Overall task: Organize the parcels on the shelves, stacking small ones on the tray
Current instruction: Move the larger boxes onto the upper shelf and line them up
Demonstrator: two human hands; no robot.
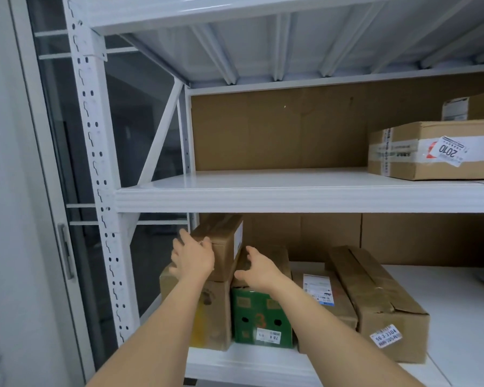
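From my head view, my left hand point(192, 256) lies flat with fingers spread against the left front corner of a small brown box point(224, 241), touching it but not closed around it. That box sits on top of a larger brown box point(213, 317) at the left end of the lower shelf point(263, 364). My right hand point(259, 270) hangs wide open, gripping nothing, just right of the small box and above a green box point(260, 322). Further right lie a flat labelled parcel point(323, 296) and a long brown box point(380, 303). On the middle shelf point(291, 196), a taped box point(433, 149) sits at the right.
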